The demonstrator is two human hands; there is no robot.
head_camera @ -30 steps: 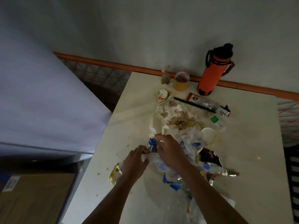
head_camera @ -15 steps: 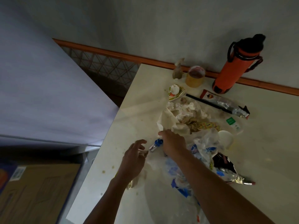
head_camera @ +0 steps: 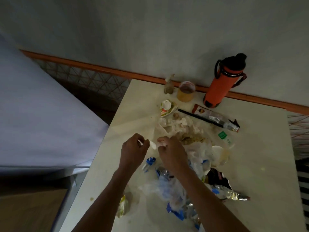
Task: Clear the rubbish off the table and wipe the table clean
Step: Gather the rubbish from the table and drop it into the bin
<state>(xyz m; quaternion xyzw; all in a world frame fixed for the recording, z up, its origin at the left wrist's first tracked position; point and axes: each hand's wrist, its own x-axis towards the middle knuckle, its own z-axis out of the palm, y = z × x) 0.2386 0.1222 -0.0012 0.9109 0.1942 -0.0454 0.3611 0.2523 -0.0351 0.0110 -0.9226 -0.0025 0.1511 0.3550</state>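
Observation:
A pale table (head_camera: 260,164) carries a heap of rubbish: crumpled white tissues (head_camera: 177,123) with food scraps, clear plastic bags with blue print (head_camera: 168,186), a dark foil snack wrapper (head_camera: 219,180) and a white lid (head_camera: 217,152). My left hand (head_camera: 133,151) and my right hand (head_camera: 172,154) meet over the heap's left edge. Both pinch the same thin white plastic piece (head_camera: 153,144), which stretches between them. A small blue-capped item (head_camera: 149,162) lies just below my hands. A yellow wrapper (head_camera: 122,206) lies beside my left forearm.
An orange flask with black lid (head_camera: 224,82) stands at the back by the wall, next to a tan cup (head_camera: 186,92) and a small bottle (head_camera: 168,86). Black chopsticks (head_camera: 199,118) and a long foil wrapper (head_camera: 215,118) lie behind the heap. The table's left edge drops to a bed (head_camera: 41,123).
My right hand has moved from the blue-capped item up to the white plastic. My left hand, open half a second ago, now pinches its other end. The camera tilted.

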